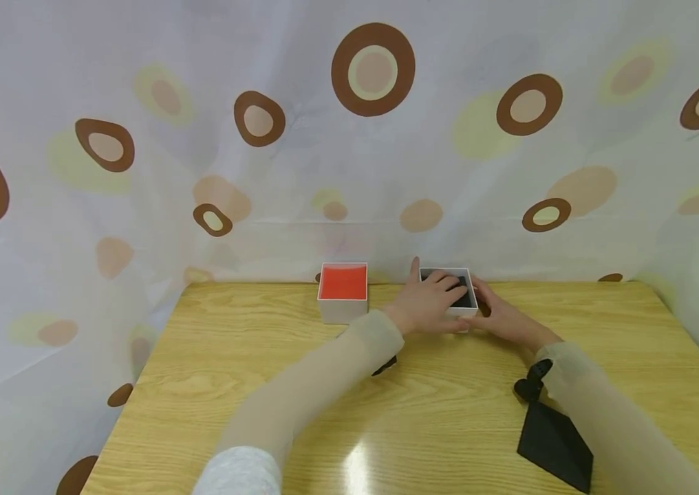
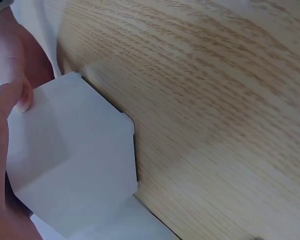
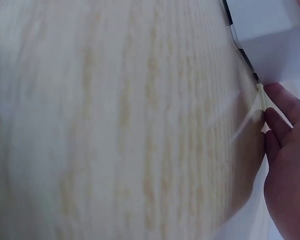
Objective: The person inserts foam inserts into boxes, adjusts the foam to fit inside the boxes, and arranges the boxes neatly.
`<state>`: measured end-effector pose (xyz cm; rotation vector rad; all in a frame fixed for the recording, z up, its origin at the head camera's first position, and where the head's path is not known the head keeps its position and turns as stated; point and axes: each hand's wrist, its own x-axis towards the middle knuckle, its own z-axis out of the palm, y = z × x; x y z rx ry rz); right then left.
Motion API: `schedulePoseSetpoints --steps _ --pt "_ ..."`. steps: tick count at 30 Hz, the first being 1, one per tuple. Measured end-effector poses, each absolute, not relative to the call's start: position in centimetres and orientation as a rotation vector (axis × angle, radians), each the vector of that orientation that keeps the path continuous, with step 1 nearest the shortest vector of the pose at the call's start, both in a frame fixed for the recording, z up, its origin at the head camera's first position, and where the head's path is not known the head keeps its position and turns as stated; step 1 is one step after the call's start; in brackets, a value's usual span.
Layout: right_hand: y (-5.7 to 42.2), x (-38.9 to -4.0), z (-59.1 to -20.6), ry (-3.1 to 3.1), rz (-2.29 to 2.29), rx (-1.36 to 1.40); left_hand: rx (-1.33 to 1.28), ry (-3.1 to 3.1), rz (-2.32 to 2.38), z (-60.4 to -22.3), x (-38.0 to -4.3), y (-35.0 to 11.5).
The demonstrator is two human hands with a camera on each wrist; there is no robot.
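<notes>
A small white open-topped box [image 1: 461, 313] with a dark thing [image 1: 466, 300] inside stands at the table's back edge. My left hand [image 1: 426, 302] lies palm down over it, fingers spread. Several fingertips reach inside onto the dark thing, one finger sticks out past the left wall, and the thumb lies along the front. My right hand [image 1: 504, 320] grips the box's right side, its thumb at the front corner. In the left wrist view the box's plain white face [image 2: 75, 155] fills the lower left. The right wrist view shows right-hand fingers [image 3: 285, 102] at the box's lower edge.
Left of my hands stands another white box [image 1: 343, 313] with a red inside. A flat black piece [image 1: 556, 443] with rounded black parts shows by my right sleeve. A dark object [image 1: 384, 366] peeks from under my left sleeve. A patterned curtain [image 1: 300, 172] hangs behind the wooden table [image 1: 250, 357].
</notes>
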<state>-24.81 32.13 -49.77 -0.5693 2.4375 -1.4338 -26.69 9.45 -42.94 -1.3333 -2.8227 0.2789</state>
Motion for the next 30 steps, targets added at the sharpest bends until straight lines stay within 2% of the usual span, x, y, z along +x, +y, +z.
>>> schedulePoseSetpoints --steps 10,14,20,30 --pt "31.8 -24.7 -49.8 2.408 -1.454 -0.534 -1.318 -2.832 0.312 -42.9 -26.6 9.4" --pt "31.9 -24.8 -49.9 2.420 -1.442 -0.525 -1.324 -2.789 0.188 -42.9 -26.6 8.6" --pt "32.1 -24.8 -49.7 2.423 -1.443 -0.521 -1.232 -2.760 -0.338 -43.4 -26.5 7.3" --pt "31.8 -24.9 -49.6 2.407 -1.465 -0.516 -0.895 -2.768 -1.482 -45.3 -26.3 5.7"
